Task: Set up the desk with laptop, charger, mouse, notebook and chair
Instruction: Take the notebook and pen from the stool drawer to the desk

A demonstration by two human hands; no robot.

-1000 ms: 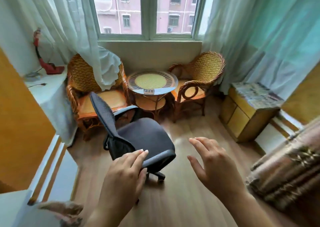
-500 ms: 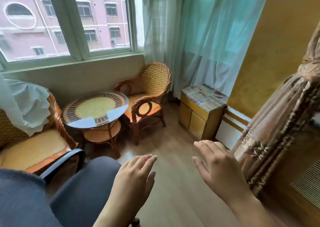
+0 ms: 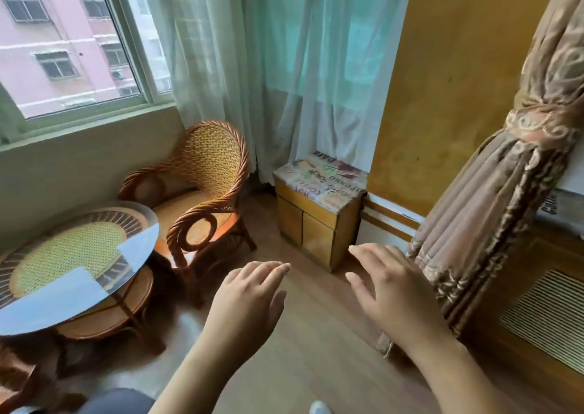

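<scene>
My left hand (image 3: 249,300) and my right hand (image 3: 388,290) hover palm-down over the wooden floor, fingers apart, holding nothing. Only a dark grey sliver of the office chair (image 3: 117,401) shows at the bottom left edge, below my left forearm. No desk, laptop, charger, mouse or notebook is in view.
A wicker armchair (image 3: 205,192) and a round glass-topped wicker table (image 3: 76,262) stand at the left under the window. A small wooden cabinet (image 3: 316,221) sits against the yellow wall. A tied brown curtain (image 3: 493,192) hangs at the right beside a slatted panel (image 3: 543,319).
The view has swung to the right. The office chair has slid out of sight to the bottom left, and the cabinet and brown curtain are now closer. Both hands stay open in front.
</scene>
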